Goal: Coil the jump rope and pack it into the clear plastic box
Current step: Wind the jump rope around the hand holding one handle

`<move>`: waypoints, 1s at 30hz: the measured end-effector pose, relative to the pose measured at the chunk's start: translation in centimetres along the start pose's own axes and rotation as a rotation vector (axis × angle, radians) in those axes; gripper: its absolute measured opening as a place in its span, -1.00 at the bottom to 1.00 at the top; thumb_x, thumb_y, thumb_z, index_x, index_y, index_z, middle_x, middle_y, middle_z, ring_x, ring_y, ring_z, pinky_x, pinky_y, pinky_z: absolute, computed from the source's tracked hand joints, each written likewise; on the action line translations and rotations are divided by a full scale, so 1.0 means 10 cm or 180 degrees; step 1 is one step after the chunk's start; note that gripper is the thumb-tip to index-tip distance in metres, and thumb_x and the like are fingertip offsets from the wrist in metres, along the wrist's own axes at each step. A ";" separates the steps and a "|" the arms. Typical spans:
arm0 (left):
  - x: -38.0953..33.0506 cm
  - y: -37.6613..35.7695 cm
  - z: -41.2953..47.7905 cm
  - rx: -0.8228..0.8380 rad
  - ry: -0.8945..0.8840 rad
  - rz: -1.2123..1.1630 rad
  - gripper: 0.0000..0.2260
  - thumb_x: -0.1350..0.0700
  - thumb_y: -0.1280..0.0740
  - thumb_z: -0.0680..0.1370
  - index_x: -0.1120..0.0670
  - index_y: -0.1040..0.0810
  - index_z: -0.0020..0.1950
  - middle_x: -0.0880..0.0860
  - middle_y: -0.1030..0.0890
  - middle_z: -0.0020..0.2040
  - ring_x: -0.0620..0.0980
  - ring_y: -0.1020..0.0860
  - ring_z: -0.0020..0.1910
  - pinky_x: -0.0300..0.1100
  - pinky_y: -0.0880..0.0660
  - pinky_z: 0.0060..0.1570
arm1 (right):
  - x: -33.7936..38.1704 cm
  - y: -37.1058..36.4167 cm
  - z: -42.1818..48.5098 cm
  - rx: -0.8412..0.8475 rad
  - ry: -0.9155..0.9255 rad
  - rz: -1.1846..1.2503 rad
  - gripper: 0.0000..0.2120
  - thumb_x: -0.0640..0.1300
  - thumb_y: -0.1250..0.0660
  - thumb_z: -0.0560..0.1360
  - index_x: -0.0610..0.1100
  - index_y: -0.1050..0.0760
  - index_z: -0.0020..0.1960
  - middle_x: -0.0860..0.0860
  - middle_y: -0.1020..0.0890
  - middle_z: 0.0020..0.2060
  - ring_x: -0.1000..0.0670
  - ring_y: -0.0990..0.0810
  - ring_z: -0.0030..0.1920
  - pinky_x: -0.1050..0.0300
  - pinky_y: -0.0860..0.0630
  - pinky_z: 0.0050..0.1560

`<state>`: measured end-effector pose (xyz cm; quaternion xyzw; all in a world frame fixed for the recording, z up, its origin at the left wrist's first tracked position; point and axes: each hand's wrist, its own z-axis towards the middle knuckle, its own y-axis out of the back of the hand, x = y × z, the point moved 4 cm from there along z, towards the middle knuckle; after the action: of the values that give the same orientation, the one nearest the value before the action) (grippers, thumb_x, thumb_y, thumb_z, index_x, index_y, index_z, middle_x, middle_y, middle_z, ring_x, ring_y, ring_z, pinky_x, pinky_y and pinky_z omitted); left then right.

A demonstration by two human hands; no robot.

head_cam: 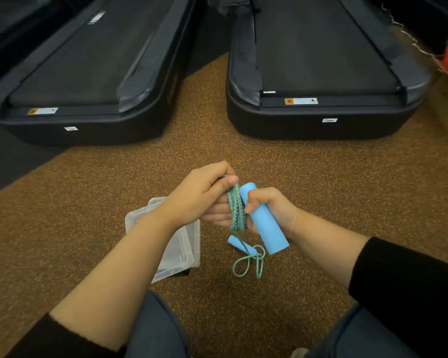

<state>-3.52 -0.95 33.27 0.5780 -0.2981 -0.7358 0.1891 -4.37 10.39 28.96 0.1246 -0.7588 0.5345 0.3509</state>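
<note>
Jump rope [235,208]: coil upright between my hands, tail and spare handle [239,243] dangling. Right hand [272,210] wraps the blue handle [265,226] and seemingly the coil; left hand [199,195] pinches the coil's top. Clear plastic box [185,250]: down-left, under my left forearm, nearer that hand.

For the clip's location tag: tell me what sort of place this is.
Probably a gym: the left treadmill and right treadmill stand side by side on speckled rubber flooring, and the person is handling a jump rope.
</note>
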 end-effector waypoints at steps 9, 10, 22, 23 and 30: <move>0.14 -0.05 -0.02 0.0500 0.0754 -0.1335 -0.77 0.15 -0.12 0.61 0.10 -0.40 -0.24 -0.07 -0.40 -0.34 -0.17 -0.34 -0.33 -0.34 -0.34 -0.26 | 0.00 -0.11 -0.01 0.0431 -0.0281 -0.0112 -0.53 -0.21 -0.35 0.08 -0.28 -0.65 -0.02 -0.17 -0.70 -0.08 -0.08 -0.66 0.01 0.07 -0.54 0.14; 0.13 -0.04 -0.02 0.0517 0.0759 -0.1469 -0.77 0.14 -0.12 0.61 0.11 -0.38 -0.24 -0.03 -0.38 -0.34 -0.18 -0.33 -0.35 -0.36 -0.34 -0.28 | 0.01 -0.13 -0.01 0.0468 -0.0236 -0.0057 -0.53 -0.20 -0.35 0.10 -0.29 -0.64 -0.01 -0.18 -0.69 -0.08 -0.10 -0.66 0.01 0.05 -0.54 0.13; 0.08 -0.42 0.00 0.0382 0.1044 -0.0961 -0.87 0.11 -0.08 0.58 0.00 -0.40 -0.08 0.08 -0.47 -0.15 -0.05 -0.42 -0.18 -0.33 -0.43 -0.13 | 0.41 -0.15 -0.01 0.0191 0.0779 0.0649 -0.33 -0.23 -0.29 0.17 -0.42 -0.42 0.27 -0.31 -0.54 0.19 -0.24 -0.51 0.25 -0.09 -0.32 0.36; 0.06 -0.45 0.02 0.0411 0.1090 -0.0961 -0.83 0.11 -0.08 0.59 -0.02 -0.40 -0.14 0.11 -0.48 -0.15 0.00 -0.42 -0.16 -0.17 -0.44 -0.08 | 0.44 -0.13 -0.01 0.0136 0.0856 0.0653 -0.33 -0.22 -0.30 0.16 -0.41 -0.43 0.26 -0.31 -0.54 0.20 -0.24 -0.50 0.25 -0.09 -0.32 0.36; 0.05 -0.56 -0.04 0.0936 0.0781 -0.0136 -0.81 0.07 -0.07 0.63 0.02 -0.35 -0.16 -0.02 -0.45 -0.29 -0.04 -0.42 -0.29 -0.15 -0.39 -0.18 | 0.54 0.08 -0.03 -0.0280 0.1088 0.0689 -0.29 -0.22 -0.38 0.05 -0.40 -0.49 0.20 -0.31 -0.55 0.18 -0.22 -0.53 0.23 -0.09 -0.37 0.32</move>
<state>-2.94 2.87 29.14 0.6909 -0.3648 -0.6121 0.1219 -8.62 11.99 32.02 -0.0657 -0.7198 0.5488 0.4201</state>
